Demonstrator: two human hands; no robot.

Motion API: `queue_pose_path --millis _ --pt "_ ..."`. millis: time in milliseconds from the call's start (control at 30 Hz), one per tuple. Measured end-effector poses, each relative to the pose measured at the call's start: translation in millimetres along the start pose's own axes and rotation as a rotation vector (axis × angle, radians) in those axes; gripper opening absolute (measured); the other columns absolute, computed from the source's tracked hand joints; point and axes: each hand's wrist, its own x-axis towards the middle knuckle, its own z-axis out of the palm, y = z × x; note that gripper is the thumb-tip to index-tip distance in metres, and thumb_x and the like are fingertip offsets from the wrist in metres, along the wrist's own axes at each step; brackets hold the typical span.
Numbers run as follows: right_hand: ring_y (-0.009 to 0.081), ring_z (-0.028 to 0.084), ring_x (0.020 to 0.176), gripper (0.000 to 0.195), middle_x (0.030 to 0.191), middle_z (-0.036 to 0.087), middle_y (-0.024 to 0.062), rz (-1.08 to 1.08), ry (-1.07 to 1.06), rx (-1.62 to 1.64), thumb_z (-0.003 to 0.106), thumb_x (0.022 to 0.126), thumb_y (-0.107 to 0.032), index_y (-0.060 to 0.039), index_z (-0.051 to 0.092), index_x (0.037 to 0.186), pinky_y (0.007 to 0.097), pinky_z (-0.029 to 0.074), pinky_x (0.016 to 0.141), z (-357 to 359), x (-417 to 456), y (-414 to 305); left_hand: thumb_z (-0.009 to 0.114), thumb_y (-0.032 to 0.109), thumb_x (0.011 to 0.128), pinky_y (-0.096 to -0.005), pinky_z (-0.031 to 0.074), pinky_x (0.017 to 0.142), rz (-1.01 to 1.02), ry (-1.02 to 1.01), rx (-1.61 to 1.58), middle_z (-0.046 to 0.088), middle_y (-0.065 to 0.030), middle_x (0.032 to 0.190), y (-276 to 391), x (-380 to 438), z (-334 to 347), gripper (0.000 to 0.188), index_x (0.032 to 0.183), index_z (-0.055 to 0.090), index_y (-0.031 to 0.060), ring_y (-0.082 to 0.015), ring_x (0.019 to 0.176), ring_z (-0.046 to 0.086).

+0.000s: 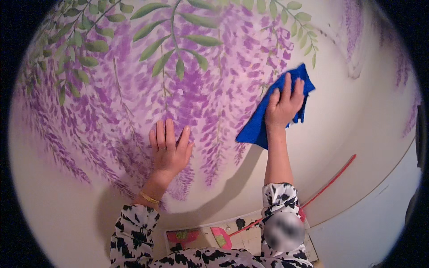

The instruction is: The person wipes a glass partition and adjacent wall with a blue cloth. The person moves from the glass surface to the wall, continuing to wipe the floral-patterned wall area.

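A wall mural of purple wisteria with green leaves [201, 40] spreads before me. My left hand [171, 152] lies with its fingers apart against the lower purple blossoms and holds nothing. A yellowish band [149, 197] circles that wrist. Further right and higher, my right hand [285, 102] presses a blue cloth [256, 125] to the wall at the right edge of a blossom cluster. The cloth is bunched, with one corner above my fingers and another reaching down to the left. My palm and part of the cloth behind it are hidden.
Below, a broom with a red head [222, 237] and a red dustpan [183, 236] are partly seen by my body. A long red handle [331, 179] slants up at the right. Beyond a dark curved line stands a pale bluish surface [365, 221]; a dark object [420, 137] sits at the right rim.
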Motion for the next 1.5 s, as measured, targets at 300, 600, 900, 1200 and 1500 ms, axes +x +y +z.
queue_pose_path --millis 300,600,900,1200,1500 --pt "0.0457 0.03 0.14 0.051 0.146 0.039 0.0229 0.106 -0.097 0.053 0.05 0.088 -0.024 -0.0046 0.054 0.135 0.0625 0.02 0.111 -21.1 -155.8 -36.2 0.07 0.031 0.084 -0.0645 0.023 0.109 -0.027 0.003 0.003 0.028 -0.0267 0.148 -1.4 -2.1 4.1 0.056 0.133 0.053 0.012 -0.0505 0.137 0.025" --pt "0.0396 0.037 0.138 0.047 0.145 0.043 0.0158 -0.198 -0.152 0.064 0.061 0.078 -0.021 -0.0185 0.062 0.125 0.0624 0.024 0.11 -18.0 -74.9 7.8 0.07 0.03 0.083 -0.0646 0.025 0.108 0.0 -0.031 0.044 0.025 -0.0273 0.149 -7.2 -4.0 -1.6 0.06 0.135 0.05 0.0094 -0.0508 0.137 0.023" --pt "0.0406 0.034 0.139 0.049 0.15 0.04 0.0165 -0.195 -0.09 0.014 0.06 0.085 -0.034 -0.0211 0.06 0.132 0.0608 0.023 0.11 -5.7 -8.2 -18.9 0.07 0.03 0.083 -0.0637 0.027 0.107 0.002 -0.009 0.029 0.028 -0.027 0.148 -4.2 -0.8 -0.1 0.059 0.135 0.051 0.0096 -0.0507 0.137 0.026" --pt "0.0339 0.04 0.136 0.047 0.143 0.048 0.0123 -0.232 -0.002 -0.02 0.056 0.086 -0.026 -0.0175 0.059 0.133 0.0543 0.029 0.109 -2.6 33.4 40.5 0.072 0.03 0.082 -0.0621 0.027 0.105 -0.012 0.008 0.018 0.035 -0.0254 0.145 -5.2 -3.9 -0.2 0.058 0.134 0.053 0.0129 -0.0479 0.134 0.033" --pt "0.0404 0.039 0.136 0.047 0.141 0.047 0.019 -0.009 -0.014 -0.033 0.05 0.092 -0.028 -0.009 0.057 0.135 0.0559 0.029 0.108 -6.6 -63.8 21.7 0.071 0.03 0.081 -0.0642 0.026 0.106 -0.043 -0.033 -0.009 0.036 -0.0288 0.145 -3.3 -1.4 -5.6 0.061 0.135 0.05 0.0127 -0.0515 0.134 0.032"
